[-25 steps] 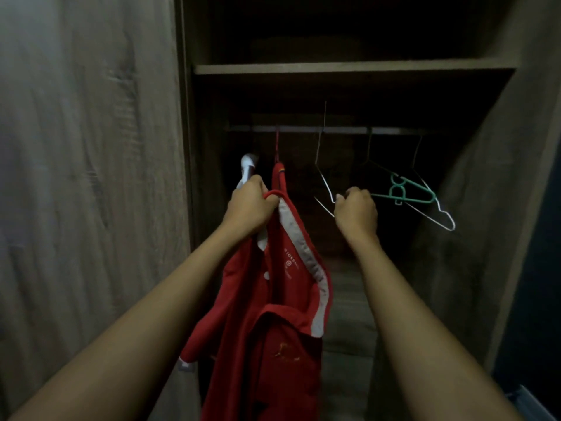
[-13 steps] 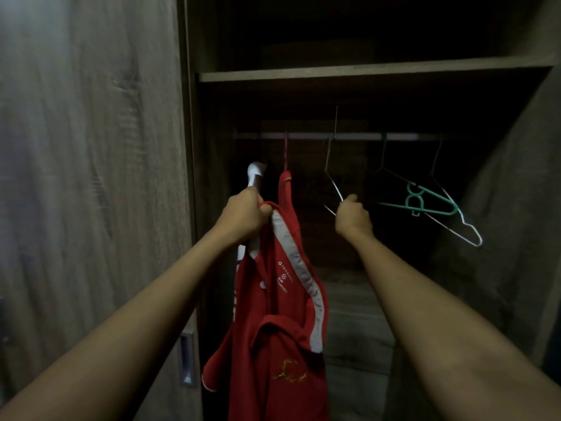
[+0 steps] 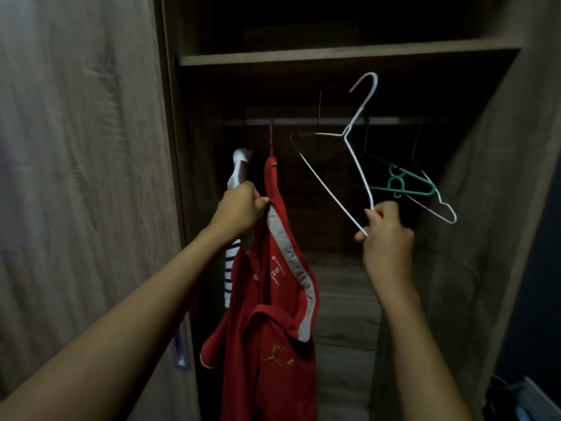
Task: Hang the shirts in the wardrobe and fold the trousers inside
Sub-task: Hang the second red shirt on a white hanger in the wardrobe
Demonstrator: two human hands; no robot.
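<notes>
A red polo shirt point(image 3: 273, 323) with a grey collar lining hangs in the open wardrobe, and my left hand point(image 3: 239, 211) grips it at the collar. Behind it a white shirt with navy stripes point(image 3: 232, 262) hangs at the far left of the rail point(image 3: 303, 121). My right hand point(image 3: 385, 229) pinches the lower corner of a white wire hanger point(image 3: 349, 159), held off the rail with its hook pointing up.
A green plastic hanger point(image 3: 403, 185) and another white wire hanger point(image 3: 443, 212) hang on the rail at the right. A wooden shelf point(image 3: 334, 53) runs above the rail. The wardrobe door point(image 3: 85, 177) stands at my left, the side wall point(image 3: 485, 208) at my right.
My right hand has lifted the white wire hanger off the rail and pulled it toward me. My left hand has kept its hold on the red shirt's collar.
</notes>
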